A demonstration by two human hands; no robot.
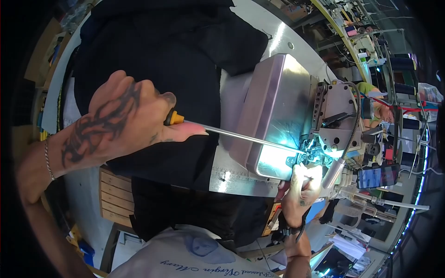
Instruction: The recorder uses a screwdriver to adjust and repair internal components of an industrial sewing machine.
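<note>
My left hand (pixel 130 104) is closed round the handle of a long screwdriver (pixel 245 137), its yellow collar showing by the thumb. The thin steel shaft slants right across a metal machine bed (pixel 273 111), and its tip meets the brightly lit needle area of a sewing machine (pixel 340 111). Close below that tip, my right hand (pixel 300 197) has its fingers bent together against the small metal parts. Glare and the fingers hide whatever they pinch. Black cloth (pixel 157 41) lies to the left of the bed, under my left hand.
A small lamp (pixel 333 173) on a bendy neck shines beside my right hand. Behind it stands a phone (pixel 378 176). Thread cones (pixel 403 88) and hanging cables crowd the right side, where another person (pixel 368 90) is partly visible. A slatted wooden piece (pixel 116 197) sits at lower left.
</note>
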